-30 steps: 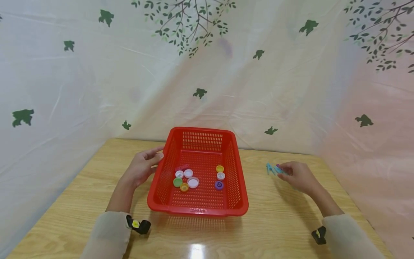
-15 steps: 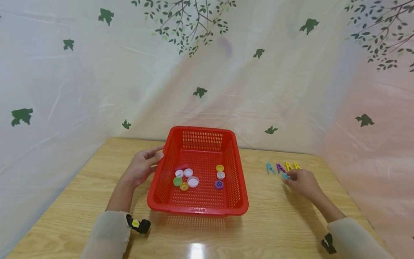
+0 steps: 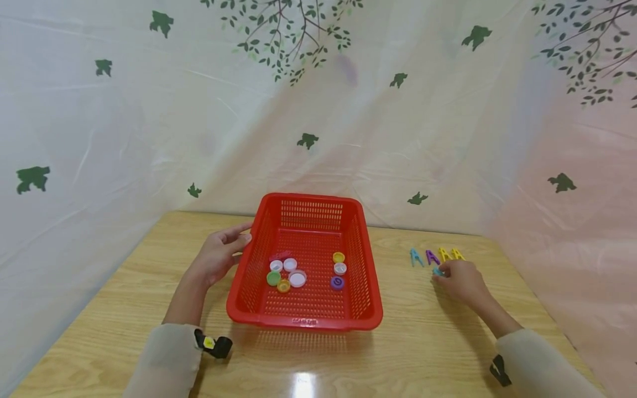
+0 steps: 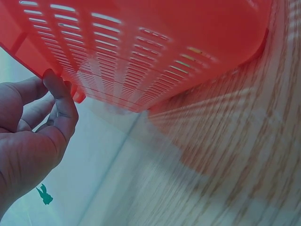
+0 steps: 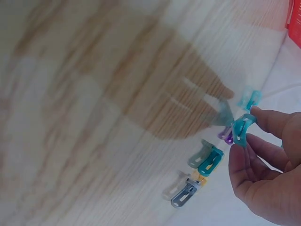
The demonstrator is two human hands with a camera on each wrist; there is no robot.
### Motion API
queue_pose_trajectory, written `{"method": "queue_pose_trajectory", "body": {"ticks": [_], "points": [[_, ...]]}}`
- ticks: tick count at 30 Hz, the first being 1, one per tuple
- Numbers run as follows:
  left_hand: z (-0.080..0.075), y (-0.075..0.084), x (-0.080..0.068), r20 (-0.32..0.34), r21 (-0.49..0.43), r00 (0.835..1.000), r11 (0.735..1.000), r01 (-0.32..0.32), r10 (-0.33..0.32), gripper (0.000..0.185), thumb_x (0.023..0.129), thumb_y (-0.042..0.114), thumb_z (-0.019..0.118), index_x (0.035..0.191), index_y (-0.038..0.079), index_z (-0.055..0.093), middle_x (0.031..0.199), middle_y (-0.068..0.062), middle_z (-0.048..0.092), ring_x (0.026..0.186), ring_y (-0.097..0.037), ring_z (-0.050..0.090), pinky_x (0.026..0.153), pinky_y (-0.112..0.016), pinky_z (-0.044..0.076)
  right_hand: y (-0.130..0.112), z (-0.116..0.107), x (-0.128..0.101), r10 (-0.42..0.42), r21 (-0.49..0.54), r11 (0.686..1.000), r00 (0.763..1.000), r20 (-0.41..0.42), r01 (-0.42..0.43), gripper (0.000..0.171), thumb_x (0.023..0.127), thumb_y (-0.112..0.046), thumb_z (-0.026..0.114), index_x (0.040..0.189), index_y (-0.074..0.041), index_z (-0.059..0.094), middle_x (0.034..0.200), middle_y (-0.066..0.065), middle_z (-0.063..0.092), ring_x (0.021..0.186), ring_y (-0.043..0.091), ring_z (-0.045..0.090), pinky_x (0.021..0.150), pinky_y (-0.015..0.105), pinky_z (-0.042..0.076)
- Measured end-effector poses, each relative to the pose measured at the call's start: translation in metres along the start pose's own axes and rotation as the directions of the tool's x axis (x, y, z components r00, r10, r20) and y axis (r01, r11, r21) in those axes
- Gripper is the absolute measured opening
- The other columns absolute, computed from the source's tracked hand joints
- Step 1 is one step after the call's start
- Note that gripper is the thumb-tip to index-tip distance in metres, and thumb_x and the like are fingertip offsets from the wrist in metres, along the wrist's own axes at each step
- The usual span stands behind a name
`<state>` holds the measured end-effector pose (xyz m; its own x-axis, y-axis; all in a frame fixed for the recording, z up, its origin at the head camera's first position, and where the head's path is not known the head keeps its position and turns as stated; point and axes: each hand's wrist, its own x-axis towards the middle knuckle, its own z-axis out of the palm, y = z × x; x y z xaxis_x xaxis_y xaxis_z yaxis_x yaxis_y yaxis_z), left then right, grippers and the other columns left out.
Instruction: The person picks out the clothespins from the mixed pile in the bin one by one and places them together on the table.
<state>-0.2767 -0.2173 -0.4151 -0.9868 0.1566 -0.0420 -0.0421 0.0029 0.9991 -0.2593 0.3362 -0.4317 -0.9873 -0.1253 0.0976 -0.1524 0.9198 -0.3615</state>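
Note:
My left hand (image 3: 219, 257) grips the left rim of a red plastic basket (image 3: 304, 323); in the left wrist view its fingertips meet the rim above the slotted wall. Between the thumb and fingers of my right hand (image 3: 463, 282) is a light-blue plastic clothespin (image 5: 243, 128), held just in front of a purple clothespin (image 3: 432, 257). Another light-blue clothespin (image 3: 416, 257) stands at the row's left end, and yellow clothespins (image 3: 444, 254) at its right. The right wrist view also shows a teal clothespin (image 5: 210, 161) and a grey clothespin (image 5: 184, 193), hidden behind my hand from above.
Inside the basket lie several bottle caps: white (image 3: 297, 278), green (image 3: 273, 278), orange (image 3: 283, 286), yellow (image 3: 338, 257) and purple (image 3: 337, 283). A pink piece (image 3: 280, 256) is beside them. The wooden table (image 3: 408, 342) ends at a patterned curtain (image 3: 318, 138).
My right hand has shifted right and nearer with the light-blue clothespin, then slightly left, uncovering the purple and yellow clothespins. The left hand and basket have stayed put.

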Motion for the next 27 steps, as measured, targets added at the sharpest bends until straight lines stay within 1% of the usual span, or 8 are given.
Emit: {"method": "queue_pose_trajectory", "body": {"ticks": [2,7,9,12,14,15,21,27], "points": [[0.000,0.000,0.000,0.000,0.001,1.000,1.000,-0.003,0.003,0.054,0.102,0.029,0.065,0.152,0.016,0.051,0.138,-0.019,0.059,0.114,-0.029,0.066,0.093,-0.038,0.058,0.000,0.000,0.001,-0.004,-0.007,1.000,1.000,0.003,0.004,0.021,0.092,-0.016,0.074,0.090,0.005,0.072,0.067,0.001,0.055,0.061,0.017,0.046,0.052,0.030,0.036],[0.000,-0.001,0.000,-0.002,-0.002,1.000,1.000,-0.005,0.005,0.054,0.101,0.028,0.066,0.152,0.016,0.051,0.138,-0.018,0.059,0.113,-0.029,0.066,0.093,-0.039,0.058,0.000,-0.001,0.002,-0.002,-0.021,1.000,1.000,0.026,0.002,0.024,0.092,-0.017,0.075,0.092,0.006,0.072,0.069,0.002,0.055,0.063,0.018,0.045,0.054,0.031,0.035],[0.000,-0.001,0.000,-0.002,0.000,1.000,1.000,-0.007,0.007,0.054,0.102,0.028,0.066,0.152,0.016,0.051,0.137,-0.018,0.059,0.112,-0.029,0.066,0.092,-0.039,0.058,0.000,-0.003,0.002,-0.010,-0.021,1.000,0.999,0.038,0.011,0.027,0.091,-0.017,0.076,0.098,0.009,0.073,0.074,0.005,0.060,0.067,0.020,0.049,0.056,0.033,0.041],[0.000,-0.001,0.000,-0.001,0.001,1.000,1.000,-0.012,0.012,0.054,0.102,0.028,0.065,0.152,0.016,0.051,0.137,-0.019,0.059,0.112,-0.029,0.066,0.092,-0.039,0.058,0.000,-0.007,0.001,-0.032,-0.021,0.999,0.997,0.070,0.033,0.030,0.091,-0.015,0.076,0.105,0.011,0.072,0.087,0.017,0.069,0.078,0.029,0.062,0.067,0.045,0.055],[0.000,-0.001,-0.001,-0.001,0.002,1.000,1.000,-0.016,0.016,0.054,0.102,0.028,0.065,0.152,0.016,0.051,0.137,-0.019,0.059,0.113,-0.029,0.066,0.092,-0.039,0.058,0.000,-0.010,0.001,-0.066,-0.017,0.998,0.994,0.085,0.067,0.035,0.090,-0.013,0.078,0.113,0.012,0.070,0.099,0.022,0.072,0.088,0.035,0.067,0.076,0.053,0.058],[0.000,-0.001,-0.001,-0.001,0.000,1.000,1.000,-0.017,0.017,0.054,0.102,0.029,0.066,0.152,0.016,0.051,0.137,-0.019,0.058,0.113,-0.030,0.066,0.093,-0.039,0.058,0.001,-0.011,0.001,-0.082,-0.013,0.996,0.992,0.098,0.084,0.036,0.089,-0.013,0.078,0.113,0.012,0.070,0.102,0.024,0.072,0.090,0.037,0.068,0.078,0.055,0.058],[0.000,-0.002,-0.002,-0.002,-0.005,1.000,1.000,-0.016,0.016,0.055,0.101,0.029,0.066,0.152,0.016,0.051,0.137,-0.019,0.058,0.114,-0.031,0.066,0.093,-0.039,0.058,0.005,-0.010,0.003,-0.143,0.018,0.990,0.977,0.156,0.142,0.034,0.088,-0.010,0.079,0.114,0.010,0.070,0.104,0.023,0.073,0.087,0.034,0.071,0.073,0.051,0.060],[0.000,-0.002,-0.001,-0.007,-0.007,1.000,1.000,-0.007,0.007,0.055,0.101,0.029,0.067,0.152,0.016,0.051,0.137,-0.018,0.058,0.114,-0.031,0.066,0.093,-0.039,0.058,0.008,-0.011,0.005,-0.130,0.004,0.991,0.978,0.162,0.131,0.036,0.089,-0.011,0.079,0.115,0.012,0.069,0.109,0.027,0.072,0.089,0.036,0.071,0.076,0.054,0.060]]}}
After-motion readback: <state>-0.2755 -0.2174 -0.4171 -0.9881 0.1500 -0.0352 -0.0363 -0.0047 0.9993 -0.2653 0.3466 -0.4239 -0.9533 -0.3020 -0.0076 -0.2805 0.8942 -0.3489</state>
